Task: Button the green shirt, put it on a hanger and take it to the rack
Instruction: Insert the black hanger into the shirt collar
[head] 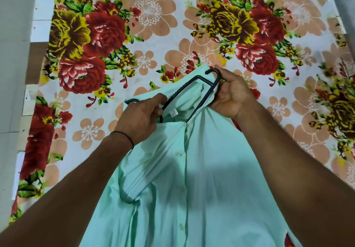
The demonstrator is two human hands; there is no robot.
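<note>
The mint-green shirt [192, 179] lies buttoned down its front, collar end away from me, on the flowered cloth. A black hanger [184, 91] sits partly inside the neck opening, its hook sticking out past the collar. My left hand [140, 118] grips the hanger's left end together with the shirt's shoulder. My right hand [230, 93] holds the collar fabric and the hanger's neck just below the hook. A small white label shows inside the collar.
A flowered sheet [153, 25] with red, yellow and peach blooms covers the surface under the shirt. Its left edge meets pale boards and a grey floor [13, 73]. A grey strip also shows at the top right corner.
</note>
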